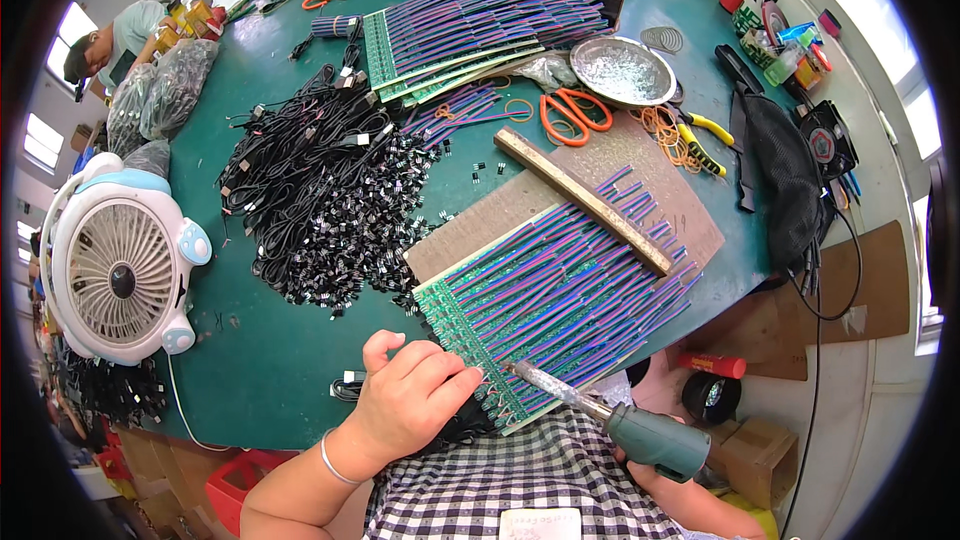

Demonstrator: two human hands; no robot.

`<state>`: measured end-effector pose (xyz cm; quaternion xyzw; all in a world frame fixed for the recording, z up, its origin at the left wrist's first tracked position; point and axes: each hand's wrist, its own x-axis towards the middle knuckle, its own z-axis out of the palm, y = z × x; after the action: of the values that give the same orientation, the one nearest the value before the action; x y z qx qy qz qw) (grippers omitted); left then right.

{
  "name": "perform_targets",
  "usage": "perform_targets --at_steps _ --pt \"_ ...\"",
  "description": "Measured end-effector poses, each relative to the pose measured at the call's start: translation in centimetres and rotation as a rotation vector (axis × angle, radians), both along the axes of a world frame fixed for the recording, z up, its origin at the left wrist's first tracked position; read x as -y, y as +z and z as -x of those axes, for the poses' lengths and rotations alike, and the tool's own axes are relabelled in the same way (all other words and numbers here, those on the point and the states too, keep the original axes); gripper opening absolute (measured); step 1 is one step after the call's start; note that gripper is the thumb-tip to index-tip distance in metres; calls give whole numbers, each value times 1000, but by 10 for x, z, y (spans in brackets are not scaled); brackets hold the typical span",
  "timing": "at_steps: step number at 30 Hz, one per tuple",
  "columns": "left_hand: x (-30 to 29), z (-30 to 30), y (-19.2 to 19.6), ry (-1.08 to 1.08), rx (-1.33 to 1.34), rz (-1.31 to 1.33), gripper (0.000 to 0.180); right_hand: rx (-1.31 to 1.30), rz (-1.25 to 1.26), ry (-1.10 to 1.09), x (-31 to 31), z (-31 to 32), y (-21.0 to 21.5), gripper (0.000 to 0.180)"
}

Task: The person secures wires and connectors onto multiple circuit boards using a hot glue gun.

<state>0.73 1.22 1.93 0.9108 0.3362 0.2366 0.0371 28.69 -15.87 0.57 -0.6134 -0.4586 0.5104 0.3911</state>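
My left hand [408, 395] rests at the near end of a long green circuit strip [455, 335], fingers pinched close to where several purple-blue wires [570, 285] meet it. My right hand [640, 470] is mostly hidden under a soldering iron with a grey-green handle [655, 440]; its metal tip [520, 370] points at the strip just right of my left fingers. A wooden bar [580, 198] lies across the far ends of the wires, on a brown board [690, 210].
A heap of black cables [310, 190] lies at the left. A white and blue fan [120, 265] stands at the table's left edge. Orange scissors [572, 115], a metal dish [622, 70] and more wired strips [460, 35] lie farther back. Another person [105, 40] sits at the far left.
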Motion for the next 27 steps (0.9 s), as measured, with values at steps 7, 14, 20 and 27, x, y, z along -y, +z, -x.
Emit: perform_targets --at_steps 7,14,20,27 --pt "-11 5 6 -142 -64 -2 12 55 1 30 -3 2 4 34" --pt "-12 3 8 -172 -94 -76 9 308 -178 115 -18 9 19 33" --pt "-12 1 9 -170 -92 -101 7 269 -177 68 -18 15 24 34" --pt "-7 -1 9 -151 -84 -74 7 361 -250 97 -20 12 21 32"
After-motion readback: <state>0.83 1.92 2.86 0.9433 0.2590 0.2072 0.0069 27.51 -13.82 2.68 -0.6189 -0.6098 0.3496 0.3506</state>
